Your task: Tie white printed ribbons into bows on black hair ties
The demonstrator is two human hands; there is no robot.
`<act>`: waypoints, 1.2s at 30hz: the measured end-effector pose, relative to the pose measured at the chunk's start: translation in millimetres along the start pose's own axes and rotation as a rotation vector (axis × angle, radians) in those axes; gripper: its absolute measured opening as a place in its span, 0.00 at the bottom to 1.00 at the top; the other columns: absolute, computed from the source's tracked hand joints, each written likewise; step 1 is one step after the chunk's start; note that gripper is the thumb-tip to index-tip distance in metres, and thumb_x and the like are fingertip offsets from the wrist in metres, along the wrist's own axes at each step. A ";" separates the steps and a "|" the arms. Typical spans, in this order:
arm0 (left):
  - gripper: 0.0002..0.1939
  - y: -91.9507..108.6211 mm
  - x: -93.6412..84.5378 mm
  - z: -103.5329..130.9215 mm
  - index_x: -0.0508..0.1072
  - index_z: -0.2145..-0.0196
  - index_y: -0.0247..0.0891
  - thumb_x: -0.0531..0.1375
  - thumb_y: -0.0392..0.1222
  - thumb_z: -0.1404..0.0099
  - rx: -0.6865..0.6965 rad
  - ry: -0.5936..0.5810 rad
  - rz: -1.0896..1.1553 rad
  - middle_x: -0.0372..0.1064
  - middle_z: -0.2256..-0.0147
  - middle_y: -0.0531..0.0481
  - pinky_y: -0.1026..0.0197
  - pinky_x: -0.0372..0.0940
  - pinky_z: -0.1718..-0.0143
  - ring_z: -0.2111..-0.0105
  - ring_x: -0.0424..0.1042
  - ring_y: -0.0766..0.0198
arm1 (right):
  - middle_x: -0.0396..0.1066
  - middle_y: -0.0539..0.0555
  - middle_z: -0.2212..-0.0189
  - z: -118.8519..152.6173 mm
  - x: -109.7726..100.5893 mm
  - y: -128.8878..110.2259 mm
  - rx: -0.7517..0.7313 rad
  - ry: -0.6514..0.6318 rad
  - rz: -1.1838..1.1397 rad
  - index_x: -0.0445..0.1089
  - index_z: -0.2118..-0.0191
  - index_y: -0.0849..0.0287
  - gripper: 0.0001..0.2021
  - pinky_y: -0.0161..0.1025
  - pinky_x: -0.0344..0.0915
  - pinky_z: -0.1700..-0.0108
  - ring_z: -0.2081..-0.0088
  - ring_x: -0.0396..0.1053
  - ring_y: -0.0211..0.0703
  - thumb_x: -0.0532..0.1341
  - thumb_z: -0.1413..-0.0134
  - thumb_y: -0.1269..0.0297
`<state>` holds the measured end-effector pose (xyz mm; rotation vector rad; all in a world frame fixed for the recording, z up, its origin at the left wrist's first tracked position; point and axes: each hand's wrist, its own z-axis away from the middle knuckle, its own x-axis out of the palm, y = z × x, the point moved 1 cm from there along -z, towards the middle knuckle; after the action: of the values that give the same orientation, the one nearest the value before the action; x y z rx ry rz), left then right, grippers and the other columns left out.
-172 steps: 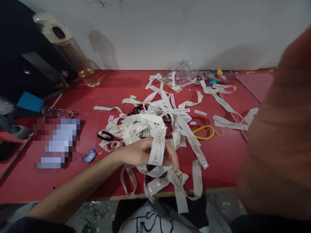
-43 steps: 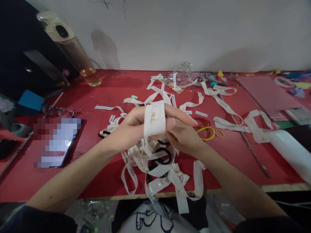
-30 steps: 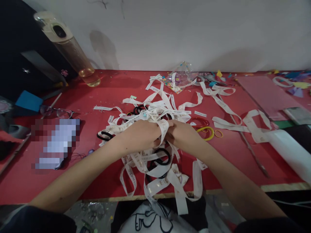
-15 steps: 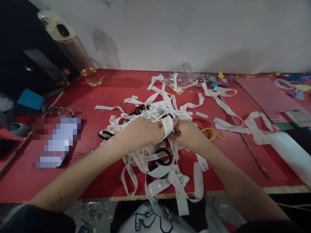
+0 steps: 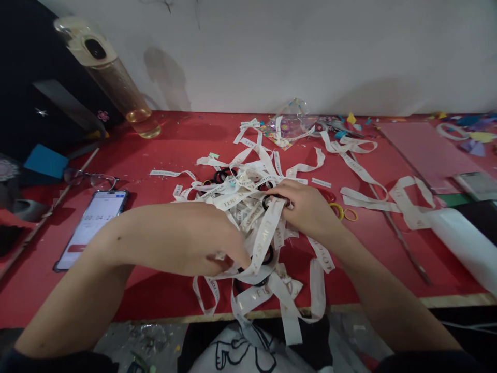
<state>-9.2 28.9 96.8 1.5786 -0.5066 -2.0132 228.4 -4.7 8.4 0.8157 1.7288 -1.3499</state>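
Ribbon [image 5: 267, 233], right hand [image 5: 301, 206] pinching its upper stretch, arm angled inward, left hand [image 5: 209, 238] beside its lower stretch, wrist bent, grip too hidden to tell.

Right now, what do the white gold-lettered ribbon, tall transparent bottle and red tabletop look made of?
White gold-lettered ribbon: thin fabric, probably synthetic; it curls softly, and the letters glint like foil.
Tall transparent bottle: clear, smooth plastic or glass, can't tell which; liquid shows through.
Red tabletop: likely painted or laminated board; smooth, faint sheen, pale front edge.
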 end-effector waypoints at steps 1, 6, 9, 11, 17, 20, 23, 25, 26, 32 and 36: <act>0.12 0.9 -1.6 -2.4 0.75 0.69 0.42 0.57 0.26 0.37 0.006 -0.021 0.020 0.75 0.70 0.58 0.67 0.59 0.71 0.72 0.69 0.69 | 0.77 0.55 0.61 0.0 0.2 0.1 -0.003 0.005 -0.005 0.78 0.55 0.56 0.16 0.40 0.64 0.60 0.60 0.73 0.47 0.58 0.46 0.75; 0.12 -5.3 -3.3 -15.2 0.80 0.58 0.47 0.60 0.33 0.34 -0.054 0.014 0.055 0.78 0.57 0.55 0.69 0.62 0.65 0.63 0.75 0.67 | 0.76 0.55 0.62 1.4 -0.6 -3.4 -0.075 0.136 -0.109 0.77 0.55 0.57 0.12 0.41 0.66 0.59 0.60 0.74 0.46 0.60 0.42 0.73; 0.15 -14.5 3.9 -28.4 0.80 0.55 0.46 0.55 0.34 0.30 -0.122 0.148 -0.007 0.78 0.55 0.50 0.66 0.62 0.65 0.61 0.76 0.64 | 0.75 0.55 0.63 4.9 -3.1 -11.6 -0.209 0.326 -0.199 0.77 0.54 0.56 0.10 0.40 0.67 0.60 0.62 0.72 0.43 0.60 0.38 0.68; 0.14 -20.3 10.3 -38.7 0.81 0.57 0.43 0.56 0.34 0.31 -0.160 0.238 -0.020 0.79 0.58 0.49 0.65 0.63 0.65 0.63 0.76 0.64 | 0.74 0.54 0.64 7.8 -4.5 -17.2 -0.259 0.413 -0.217 0.77 0.53 0.55 0.11 0.40 0.68 0.62 0.63 0.72 0.42 0.60 0.37 0.68; 0.12 -22.1 9.0 -43.9 0.81 0.60 0.39 0.56 0.34 0.31 -0.187 0.361 0.042 0.80 0.59 0.51 0.65 0.63 0.58 0.59 0.77 0.64 | 0.74 0.54 0.64 10.5 -7.0 -17.2 -0.170 0.481 -0.214 0.77 0.51 0.48 0.12 0.43 0.70 0.61 0.63 0.73 0.44 0.60 0.36 0.65; 0.11 -18.7 -1.9 -28.6 0.81 0.62 0.41 0.58 0.34 0.31 -0.099 0.210 0.148 0.81 0.61 0.54 0.69 0.62 0.61 0.62 0.77 0.69 | 0.74 0.55 0.63 8.0 -8.0 -10.8 -0.079 0.538 -0.197 0.77 0.51 0.47 0.12 0.46 0.71 0.59 0.61 0.73 0.46 0.59 0.36 0.64; 0.13 -20.2 -8.6 -11.1 0.81 0.64 0.44 0.58 0.30 0.34 -0.082 0.060 0.144 0.80 0.65 0.57 0.70 0.61 0.65 0.67 0.76 0.71 | 0.74 0.56 0.62 6.6 -7.9 -8.0 -0.005 0.612 -0.187 0.77 0.51 0.46 0.12 0.47 0.71 0.58 0.60 0.73 0.48 0.58 0.35 0.64; 0.14 -21.2 -10.2 -2.9 0.81 0.66 0.44 0.57 0.28 0.35 -0.056 0.029 0.124 0.79 0.69 0.56 0.70 0.61 0.69 0.71 0.74 0.71 | 0.73 0.56 0.62 7.1 -6.9 -8.8 0.001 0.653 -0.156 0.77 0.51 0.46 0.12 0.48 0.70 0.59 0.60 0.72 0.48 0.57 0.34 0.64; 0.15 -20.6 -10.8 -0.4 0.81 0.66 0.44 0.57 0.28 0.35 -0.041 0.016 0.139 0.79 0.69 0.56 0.70 0.61 0.69 0.71 0.74 0.70 | 0.73 0.57 0.63 7.6 -6.3 -9.6 -0.008 0.668 -0.134 0.77 0.51 0.47 0.12 0.48 0.70 0.58 0.60 0.72 0.49 0.57 0.34 0.64; 0.18 -4.6 -21.2 3.1 0.78 0.74 0.43 0.54 0.26 0.34 0.054 -0.030 0.274 0.77 0.74 0.53 0.69 0.61 0.72 0.75 0.71 0.69 | 0.72 0.57 0.64 9.1 -5.8 -9.3 -0.045 0.716 -0.051 0.77 0.51 0.47 0.12 0.48 0.69 0.58 0.61 0.71 0.49 0.58 0.35 0.63; 0.14 -6.1 -23.3 3.4 0.79 0.66 0.44 0.56 0.30 0.32 0.075 0.083 0.357 0.78 0.69 0.53 0.70 0.62 0.73 0.73 0.73 0.69 | 0.74 0.56 0.63 9.3 -7.8 -9.6 -0.088 0.630 -0.154 0.77 0.52 0.48 0.11 0.47 0.70 0.57 0.61 0.72 0.47 0.59 0.35 0.64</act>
<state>-9.4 47.9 112.0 1.4855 -0.7788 -1.6724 225.8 -16.2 18.5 1.1607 2.3552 -1.1717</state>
